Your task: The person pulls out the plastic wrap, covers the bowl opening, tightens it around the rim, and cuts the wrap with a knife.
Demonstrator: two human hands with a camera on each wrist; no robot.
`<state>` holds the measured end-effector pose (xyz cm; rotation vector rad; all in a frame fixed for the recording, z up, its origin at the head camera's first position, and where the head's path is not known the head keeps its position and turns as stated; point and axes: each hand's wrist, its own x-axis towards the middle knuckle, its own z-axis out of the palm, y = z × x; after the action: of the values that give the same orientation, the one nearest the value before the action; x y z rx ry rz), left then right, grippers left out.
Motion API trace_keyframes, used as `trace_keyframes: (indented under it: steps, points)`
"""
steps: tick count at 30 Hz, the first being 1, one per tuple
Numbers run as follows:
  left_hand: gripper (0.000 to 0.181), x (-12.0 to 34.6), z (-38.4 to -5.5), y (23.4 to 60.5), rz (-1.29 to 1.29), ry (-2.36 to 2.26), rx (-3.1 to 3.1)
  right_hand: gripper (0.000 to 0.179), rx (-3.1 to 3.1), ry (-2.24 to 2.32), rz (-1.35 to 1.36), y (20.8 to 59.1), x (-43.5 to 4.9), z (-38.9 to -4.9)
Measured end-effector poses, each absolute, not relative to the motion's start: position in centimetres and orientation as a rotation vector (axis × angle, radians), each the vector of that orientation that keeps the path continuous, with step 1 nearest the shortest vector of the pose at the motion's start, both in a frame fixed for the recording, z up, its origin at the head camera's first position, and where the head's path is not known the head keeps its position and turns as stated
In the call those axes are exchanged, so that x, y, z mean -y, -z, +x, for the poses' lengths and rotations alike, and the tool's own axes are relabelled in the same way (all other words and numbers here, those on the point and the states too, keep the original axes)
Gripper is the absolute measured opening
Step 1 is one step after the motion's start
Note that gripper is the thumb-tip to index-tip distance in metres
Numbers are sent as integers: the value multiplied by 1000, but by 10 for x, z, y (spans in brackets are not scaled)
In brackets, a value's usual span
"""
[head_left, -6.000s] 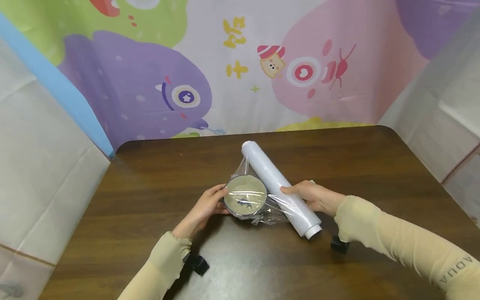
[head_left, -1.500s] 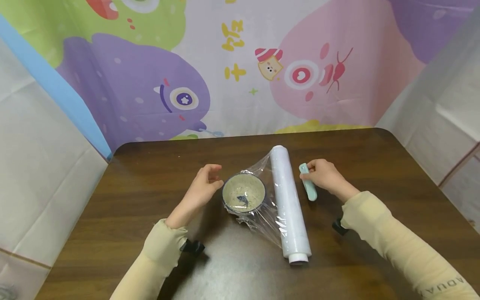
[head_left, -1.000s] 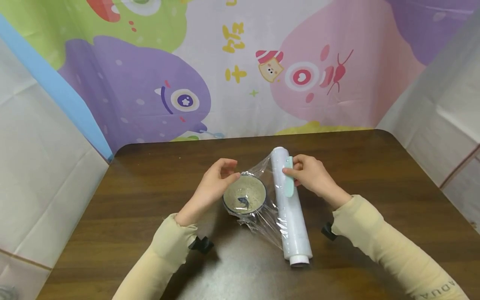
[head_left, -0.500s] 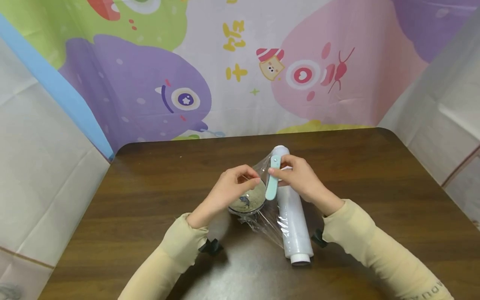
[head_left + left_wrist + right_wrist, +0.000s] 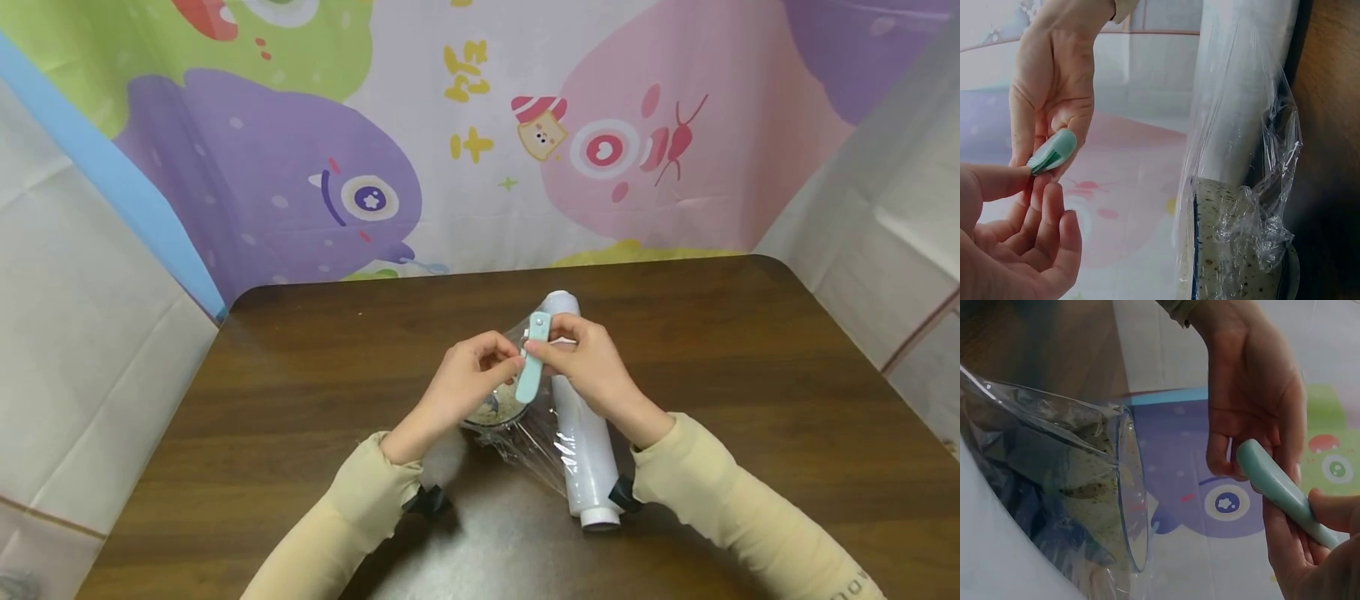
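Note:
Over the bowl, my right hand pinches a mint-green folding knife between thumb and fingers. The knife looks folded, with a pivot pin at its upper end and a slot along one edge. My left hand pinches that slotted edge with thumb and forefinger, its other fingers loosely curled in the left wrist view. Below, a speckled bowl with a blue rim is partly hidden by my left hand. Clear cling film covers the bowl and stretches across to the white cling film roll on its right.
All of this is on a dark brown wooden table. Behind it hangs a cartoon-printed curtain, with pale sheets on both sides. Crumpled film hangs at the bowl's side.
Earlier the right hand lay on the roll and the left held the bowl. The right hand then lifted the knife from beside the roll, moved left over it, and the left hand met it.

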<state>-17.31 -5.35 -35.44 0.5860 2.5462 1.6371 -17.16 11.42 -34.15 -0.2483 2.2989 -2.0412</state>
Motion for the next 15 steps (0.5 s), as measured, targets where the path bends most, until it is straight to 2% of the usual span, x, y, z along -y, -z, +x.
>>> trace_keyframes:
  steps: [15]
  points:
    - [4,60,-179,348,725,-1394,-2799,27,-2754,1631,-441,345,-126,-165]
